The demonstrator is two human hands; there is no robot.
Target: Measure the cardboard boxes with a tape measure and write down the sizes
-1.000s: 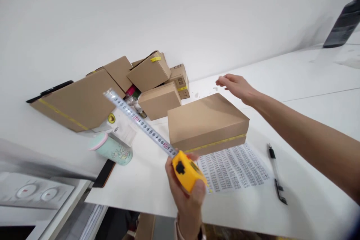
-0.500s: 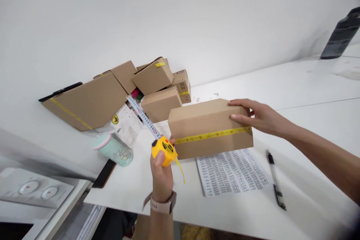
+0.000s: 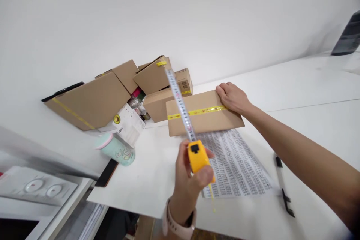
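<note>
My left hand (image 3: 189, 172) is closed round a yellow tape measure (image 3: 198, 157), raised above the white table. Its steel blade (image 3: 180, 103) sticks out upward and away, across a flat cardboard box (image 3: 202, 114) with a yellow tape strip. That box lies on the table with its broad face up. My right hand (image 3: 232, 97) rests on the box's far right corner, fingers curled over the edge. A printed sheet (image 3: 234, 165) full of small numbers lies just in front of the box.
A pile of cardboard boxes (image 3: 112, 90) leans against the wall at the back left. A mint cup (image 3: 115, 149) lies on its side near a white packet (image 3: 128, 123). A black pen (image 3: 284, 185) lies right of the sheet. The table's front edge (image 3: 135, 204) is close.
The box went from tipped up on its side to lying flat, farther back. My right hand shifted to its far corner. My left hand swung the tape measure rightward, blade now over the box.
</note>
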